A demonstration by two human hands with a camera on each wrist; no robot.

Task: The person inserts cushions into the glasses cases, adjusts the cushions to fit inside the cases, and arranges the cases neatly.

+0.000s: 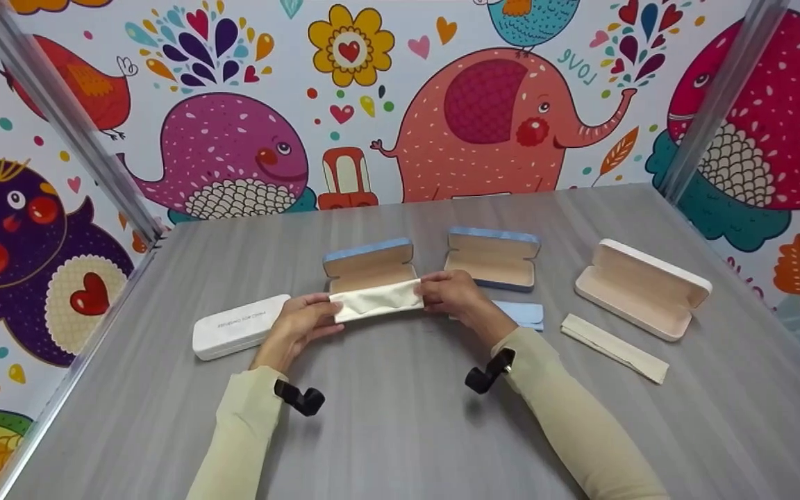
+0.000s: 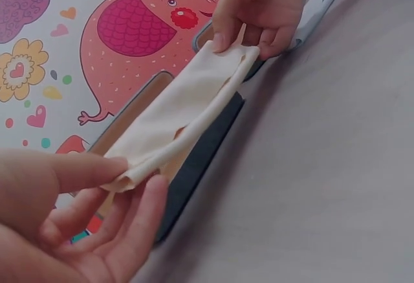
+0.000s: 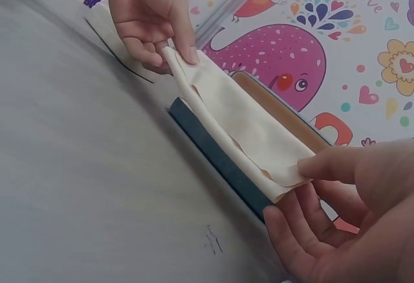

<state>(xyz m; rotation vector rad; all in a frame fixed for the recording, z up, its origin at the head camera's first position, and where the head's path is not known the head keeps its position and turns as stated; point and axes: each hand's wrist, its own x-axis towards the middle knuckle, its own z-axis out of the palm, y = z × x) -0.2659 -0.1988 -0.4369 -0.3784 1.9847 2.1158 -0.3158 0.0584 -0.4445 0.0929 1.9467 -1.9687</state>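
Folded cream cloth (image 1: 376, 301), held two-handed at the first blue case (image 1: 369, 254)

Item 1: the folded cream cloth, a flat strip, above the front of the first blue case; contact with the case cannot be told. Left hand (image 1: 299, 323), grip pinching one end; right hand (image 1: 455, 295), grip pinching the other. Thumbs lie on top, fingers beneath, presumably so the loose folds stay closed and the strip runs parallel to the case.

Item 2: the first blue case, lid raised, pale lining showing. Its open side faces the person, probably for easy reach. The cloth hides its front from above.

Around the first blue case, on the grey table (image 1: 386, 430):
– right, just beside: second blue case (image 1: 492, 260), open; nearer the person, a light blue cloth (image 1: 523, 314), partly behind the right wrist.
– far right: white case (image 1: 643, 288), open, with a second cream cloth (image 1: 615, 348), folded, in front.
– left: closed white case (image 1: 237, 328), lettered lid, one end masked by the left hand.
– beyond: patterned wall (image 1: 351, 125).
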